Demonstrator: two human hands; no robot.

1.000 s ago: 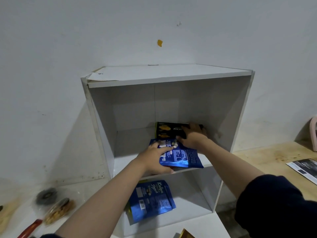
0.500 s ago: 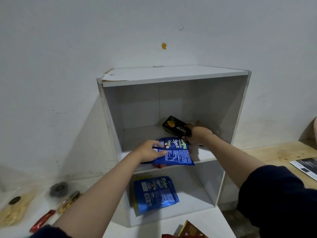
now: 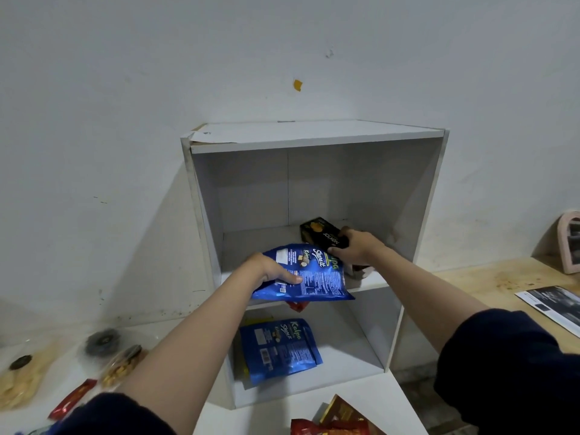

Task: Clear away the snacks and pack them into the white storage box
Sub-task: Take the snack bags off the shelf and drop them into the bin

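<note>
Left hand pinches the blue Kalpa pouch at its left edge, holding it at the front lip of the white storage box's upper shelf. Right hand grips the black Nextar box, tilted, on that same shelf (toward the right). A second blue pouch lies flat in the lower compartment.

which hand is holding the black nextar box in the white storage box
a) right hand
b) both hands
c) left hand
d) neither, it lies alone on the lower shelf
a: the right hand grips the black box on the upper shelf of the white storage box, while the left hand holds the blue snack pouch.
</note>
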